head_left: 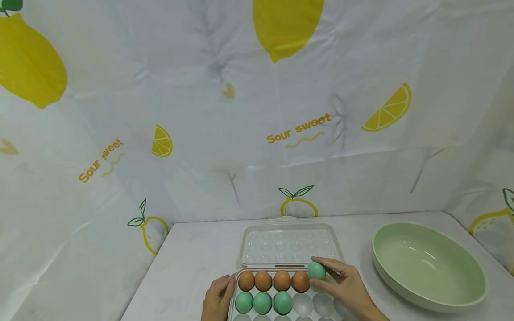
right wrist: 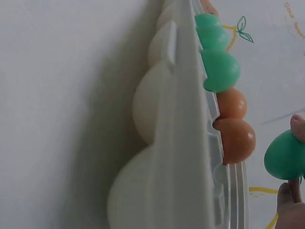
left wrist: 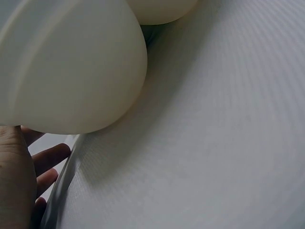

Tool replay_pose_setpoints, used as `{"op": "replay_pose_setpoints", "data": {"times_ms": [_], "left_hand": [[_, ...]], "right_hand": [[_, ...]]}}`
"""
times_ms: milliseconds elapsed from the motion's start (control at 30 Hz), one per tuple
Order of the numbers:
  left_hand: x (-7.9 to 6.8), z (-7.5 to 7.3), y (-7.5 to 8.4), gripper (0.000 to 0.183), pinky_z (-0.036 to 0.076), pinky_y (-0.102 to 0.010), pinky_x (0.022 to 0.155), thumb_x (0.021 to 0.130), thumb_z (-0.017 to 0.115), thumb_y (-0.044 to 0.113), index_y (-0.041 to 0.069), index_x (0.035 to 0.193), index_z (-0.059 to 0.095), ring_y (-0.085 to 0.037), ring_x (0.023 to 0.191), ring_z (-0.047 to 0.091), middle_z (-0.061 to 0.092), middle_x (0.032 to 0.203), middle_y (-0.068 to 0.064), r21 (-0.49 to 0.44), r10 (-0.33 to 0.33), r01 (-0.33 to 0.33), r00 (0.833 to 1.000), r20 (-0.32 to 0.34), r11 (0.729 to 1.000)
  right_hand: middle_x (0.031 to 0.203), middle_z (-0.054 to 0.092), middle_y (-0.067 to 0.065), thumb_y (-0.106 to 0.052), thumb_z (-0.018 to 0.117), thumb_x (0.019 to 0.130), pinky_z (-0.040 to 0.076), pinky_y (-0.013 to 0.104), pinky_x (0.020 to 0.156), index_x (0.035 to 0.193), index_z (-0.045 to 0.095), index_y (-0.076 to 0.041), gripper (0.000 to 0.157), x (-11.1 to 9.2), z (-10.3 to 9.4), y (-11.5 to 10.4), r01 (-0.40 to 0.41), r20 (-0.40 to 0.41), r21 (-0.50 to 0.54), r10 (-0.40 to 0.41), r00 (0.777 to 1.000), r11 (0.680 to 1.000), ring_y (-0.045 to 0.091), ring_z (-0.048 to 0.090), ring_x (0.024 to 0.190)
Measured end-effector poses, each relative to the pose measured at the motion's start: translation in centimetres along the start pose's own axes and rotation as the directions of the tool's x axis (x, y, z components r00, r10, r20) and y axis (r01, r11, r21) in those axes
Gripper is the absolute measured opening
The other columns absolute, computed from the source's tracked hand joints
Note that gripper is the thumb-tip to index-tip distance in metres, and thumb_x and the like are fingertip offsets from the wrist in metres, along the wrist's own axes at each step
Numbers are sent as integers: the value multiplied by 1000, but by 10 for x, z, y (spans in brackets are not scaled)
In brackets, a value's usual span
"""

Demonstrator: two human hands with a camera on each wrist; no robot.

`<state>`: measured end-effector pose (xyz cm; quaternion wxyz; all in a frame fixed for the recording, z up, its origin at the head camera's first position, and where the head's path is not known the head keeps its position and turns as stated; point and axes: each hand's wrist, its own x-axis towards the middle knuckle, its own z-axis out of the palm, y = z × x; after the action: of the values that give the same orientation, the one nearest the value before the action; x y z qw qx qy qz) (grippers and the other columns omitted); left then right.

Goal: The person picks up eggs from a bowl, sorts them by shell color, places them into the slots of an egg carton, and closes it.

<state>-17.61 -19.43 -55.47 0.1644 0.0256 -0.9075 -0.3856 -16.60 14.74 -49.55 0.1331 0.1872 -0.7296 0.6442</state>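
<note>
The right hand (head_left: 343,285) pinches a green egg (head_left: 317,271) between thumb and fingers, over the back row of a pale egg tray (head_left: 239,298). In the right wrist view, this green egg (right wrist: 282,156) shows to the right of the tray's edge. Several brown eggs (head_left: 282,281) sit side by side in the back row, left of the held egg. In front of them, three green eggs (head_left: 262,303) fill the left cups of the second row. My left hand (head_left: 218,296) rests against the tray's left side; its fingers (left wrist: 51,159) show beyond a rounded cup in the left wrist view.
Behind the tray lies its clear, dimpled lid (head_left: 289,243), folded back flat. A large light green bowl (head_left: 429,267) stands to the right on the white table (head_left: 176,267). A lemon-print cloth (head_left: 225,147) hangs behind the table.
</note>
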Motion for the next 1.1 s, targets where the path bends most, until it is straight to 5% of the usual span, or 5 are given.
{"op": "replay_pose_setpoints", "data": {"times_ms": [333,600,800,1100], "left_hand": [[0,0,2,25,59,-48,99,100,62,42,30,114,80,-23,116,69,76,114,6,-1,-12,12,1000,2,1000],[0,1,0,24,59,-46,99,100,63,41,29,113,80,-22,115,69,76,114,6,-11,-8,8,1000,-9,1000],[0,2,-1,23,59,-45,99,100,64,40,29,113,80,-21,115,69,77,114,6,-19,-3,2,1000,-16,1000],[0,1,-1,24,59,-46,99,100,63,40,29,113,80,-21,115,69,76,115,5,-14,-6,6,1000,-10,1000]], "right_hand": [[109,77,7,-3,90,72,59,13,85,114,73,5,47,-16,22,12,101,51,-45,-99,994,994,-6,67,104],[97,72,-8,-11,96,65,53,9,83,105,79,-5,45,-28,36,19,118,1,-181,-119,993,976,-7,63,92],[95,72,-4,-10,98,60,49,5,85,101,80,-3,45,-29,39,27,224,18,-219,-226,974,950,-6,62,94],[97,75,-1,-23,97,65,57,16,79,104,80,-2,47,-29,33,20,71,94,-315,-44,995,946,-11,59,94]]}}
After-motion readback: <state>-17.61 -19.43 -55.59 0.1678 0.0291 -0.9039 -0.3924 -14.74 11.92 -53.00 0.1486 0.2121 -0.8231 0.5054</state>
